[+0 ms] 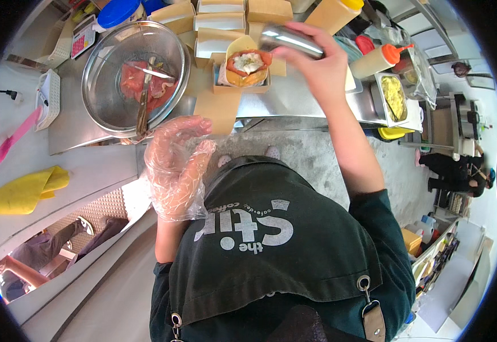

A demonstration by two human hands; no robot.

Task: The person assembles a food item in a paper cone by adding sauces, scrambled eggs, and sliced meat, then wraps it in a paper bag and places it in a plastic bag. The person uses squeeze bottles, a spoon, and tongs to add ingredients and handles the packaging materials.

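"Where's the filled bun [247,64]?"

"In the open cardboard box [240,89], on the steel counter [285,105] in front of the wearer. I can see white filling in its middle with reddish slices around it. Call the bun the clock's centre, twelve pointing away from the wearer."

"And the right hand [319,60]?"

"At three o'clock, bare, grasping a silvery cylinder [297,44]. That's tipped nearly sideways at two o'clock, raised, its far end blurred near the bun."

"What about the left hand [177,157]?"

"At seven, in a clear plastic glove. It's released, fingers loosely curled and thumb apart, just beyond the counter's near edge."

"Something's near it."

"The big metal bowl [103,74], out at nine. Pink slices [130,80] lie in it, and a wooden-handled utensil [142,117] leans across them toward the near rim."

"Anything on the other side?"

"A squeeze bottle [374,62] with an orange cap at three, and just past it, toward four, a metal tray [380,96] of yellow filling. More open boxes [220,23] stand at eleven."
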